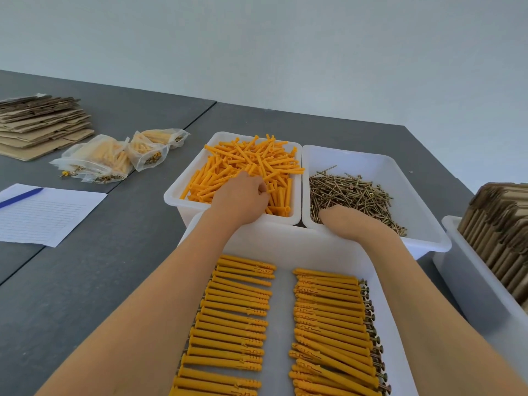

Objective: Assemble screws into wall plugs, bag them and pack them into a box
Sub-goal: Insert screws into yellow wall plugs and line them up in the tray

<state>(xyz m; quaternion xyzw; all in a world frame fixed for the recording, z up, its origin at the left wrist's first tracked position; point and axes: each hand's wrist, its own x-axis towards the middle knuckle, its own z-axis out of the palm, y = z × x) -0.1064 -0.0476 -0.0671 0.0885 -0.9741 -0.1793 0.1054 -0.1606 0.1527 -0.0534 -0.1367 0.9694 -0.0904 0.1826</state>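
Both forearms (160,295) are bare, with no sleeves or jewellery.

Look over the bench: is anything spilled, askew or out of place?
One assembled plug lies loose on the table beside the filled bags. In the front tray, the nearest plugs of the right row lie slanted.

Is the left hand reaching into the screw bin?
No, the left hand is in the bin of loose orange wall plugs; the right hand is at the screws.

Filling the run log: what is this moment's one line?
left hand: gripping plugs | right hand: in screws, grip hidden | tray: two assembled rows
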